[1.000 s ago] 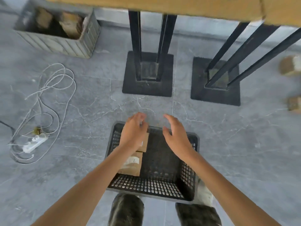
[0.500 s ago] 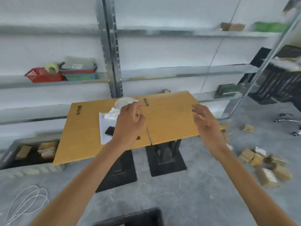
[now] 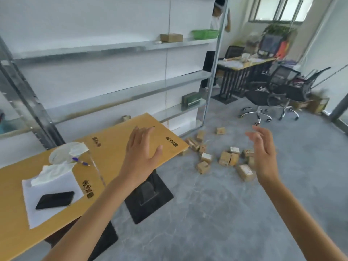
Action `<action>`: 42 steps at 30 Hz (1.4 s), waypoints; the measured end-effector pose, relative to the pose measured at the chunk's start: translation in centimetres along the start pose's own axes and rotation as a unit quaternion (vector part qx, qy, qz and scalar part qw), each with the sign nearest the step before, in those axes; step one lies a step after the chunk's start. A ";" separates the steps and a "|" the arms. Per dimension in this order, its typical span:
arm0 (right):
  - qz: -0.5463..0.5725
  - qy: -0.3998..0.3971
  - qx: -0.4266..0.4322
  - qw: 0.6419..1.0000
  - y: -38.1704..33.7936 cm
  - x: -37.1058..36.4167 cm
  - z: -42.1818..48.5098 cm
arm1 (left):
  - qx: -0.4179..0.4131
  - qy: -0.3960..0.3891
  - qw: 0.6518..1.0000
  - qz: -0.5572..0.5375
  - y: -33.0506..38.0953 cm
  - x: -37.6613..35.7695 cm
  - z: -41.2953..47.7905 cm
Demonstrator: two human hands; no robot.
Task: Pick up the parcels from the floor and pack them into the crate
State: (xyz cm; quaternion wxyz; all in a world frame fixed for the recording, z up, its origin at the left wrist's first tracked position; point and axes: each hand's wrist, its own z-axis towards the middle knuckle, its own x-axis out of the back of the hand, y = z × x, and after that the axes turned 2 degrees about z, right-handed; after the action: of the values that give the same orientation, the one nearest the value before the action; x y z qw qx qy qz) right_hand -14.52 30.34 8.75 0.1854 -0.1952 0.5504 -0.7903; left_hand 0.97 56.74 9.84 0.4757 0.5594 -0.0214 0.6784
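**packrat_9:** ok, where are we at? Closest to the camera, low in the frame, it's just our two bare arms. Left hand point(image 3: 140, 153) has its fingers fanned out with nothing in it, hovering over the right end of the yellow worktop point(image 3: 113, 153). Right hand point(image 3: 263, 153) is also loosely spread and empty, palm turned inward.

**tapegun:** yep, neither one is holding anything. The parcels point(image 3: 226, 158) are on the grey floor at centre right of the frame, scattered just past the worktop's corner and near the foot of the metal shelving point(image 3: 116, 48). The crate isn't in frame at all.

**packrat_9:** how do we reckon they'll handle?

**tapegun:** they're small brown cardboard boxes, some with white labels. We'd guess light and stiff, with a matte surface that isn't slippery. Corners might dent if we squeeze hard.

**packrat_9:** so thumb on one flat side and fingers on the opposite side, across the short width?

**tapegun:** that's what we'd do, probably one per hand. The nearest one point(image 3: 244, 172) lies flat with its label up, an easy first grab. The ones bunched in the middle touch each other, so we'd take the outer ones first.
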 end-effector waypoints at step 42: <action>-0.046 -0.044 -0.140 0.988 21.5 -0.8 47.2 | 0.060 -0.099 0.990 -0.084 0.8 -32.4 46.4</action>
State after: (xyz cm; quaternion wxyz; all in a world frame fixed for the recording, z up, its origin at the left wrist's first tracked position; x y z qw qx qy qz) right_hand 11.99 -13.90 3.36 0.1432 -0.2788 0.6371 -0.7042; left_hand 32.17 10.14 2.33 0.4924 0.6510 0.0192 0.5775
